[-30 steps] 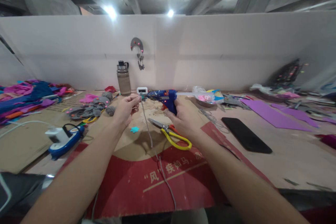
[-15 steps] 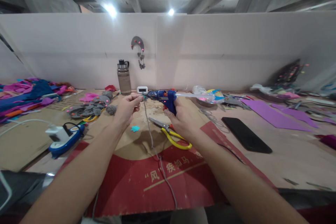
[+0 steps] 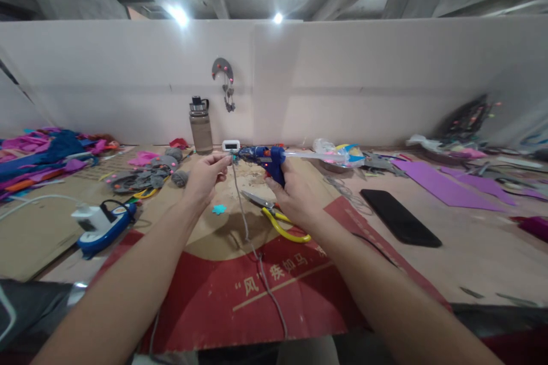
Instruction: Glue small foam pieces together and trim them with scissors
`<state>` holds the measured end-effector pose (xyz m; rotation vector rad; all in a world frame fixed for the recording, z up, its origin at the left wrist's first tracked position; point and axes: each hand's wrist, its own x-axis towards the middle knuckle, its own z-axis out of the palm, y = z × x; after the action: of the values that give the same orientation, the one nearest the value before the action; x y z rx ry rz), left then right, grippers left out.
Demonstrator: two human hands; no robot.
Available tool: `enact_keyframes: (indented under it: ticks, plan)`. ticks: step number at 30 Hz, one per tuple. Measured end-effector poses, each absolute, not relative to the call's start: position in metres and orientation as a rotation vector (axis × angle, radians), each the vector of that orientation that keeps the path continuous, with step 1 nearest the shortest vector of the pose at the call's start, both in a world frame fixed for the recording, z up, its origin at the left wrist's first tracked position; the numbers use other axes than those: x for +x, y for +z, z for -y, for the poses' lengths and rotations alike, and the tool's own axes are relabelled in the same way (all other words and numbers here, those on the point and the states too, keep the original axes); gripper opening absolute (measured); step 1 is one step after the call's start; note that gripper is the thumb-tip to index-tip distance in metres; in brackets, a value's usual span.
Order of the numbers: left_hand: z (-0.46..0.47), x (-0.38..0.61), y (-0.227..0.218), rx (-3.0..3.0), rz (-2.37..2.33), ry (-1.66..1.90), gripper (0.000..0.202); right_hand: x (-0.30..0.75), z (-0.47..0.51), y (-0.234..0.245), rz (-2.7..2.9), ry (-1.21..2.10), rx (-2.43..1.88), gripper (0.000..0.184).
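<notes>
My right hand [image 3: 291, 191] is wrapped round the handle of a blue hot glue gun [image 3: 273, 159], with a clear glue stick [image 3: 314, 155] jutting from its back. The gun's nozzle points left and meets the fingertips of my left hand [image 3: 209, 174]. Those fingers pinch the top end of a grey cord [image 3: 240, 199], where a small bit of turquoise shows, mostly hidden. The cord hangs down and trails over the red and tan cardboard [image 3: 205, 296]. Below my hands lie a turquoise felt flower [image 3: 219, 209] and yellow-handled scissors [image 3: 285, 228].
Left are a blue power strip [image 3: 105, 234], grey felt pieces [image 3: 141, 177] and a heap of coloured felt [image 3: 47, 154]. A bottle [image 3: 200, 128] stands by the wall. Right are a black phone [image 3: 400, 218] and purple sheets [image 3: 449, 185]. A grey moon ornament [image 3: 222, 71] hangs on the wall.
The whole view has shifted slightly. Both hands, the glue gun and the cord keep nearly the same pose.
</notes>
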<state>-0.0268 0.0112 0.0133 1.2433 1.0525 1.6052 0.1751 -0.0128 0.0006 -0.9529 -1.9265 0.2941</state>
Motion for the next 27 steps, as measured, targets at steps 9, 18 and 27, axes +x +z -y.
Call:
enact_keyframes:
  ticks: [9,18,27]
  plan:
    - [-0.012,-0.027,0.014,1.240,-1.054,1.608,0.028,0.175,0.015,0.002,1.936,0.309,-0.997,0.030]
    - [-0.009,-0.028,0.017,1.206,-1.042,1.651,0.026,0.173,0.016,0.004,1.869,0.393,-0.968,0.031]
    - [-0.015,-0.031,0.014,1.216,-0.991,1.696,0.029,0.189,-0.015,-0.008,1.551,0.887,-1.152,0.016]
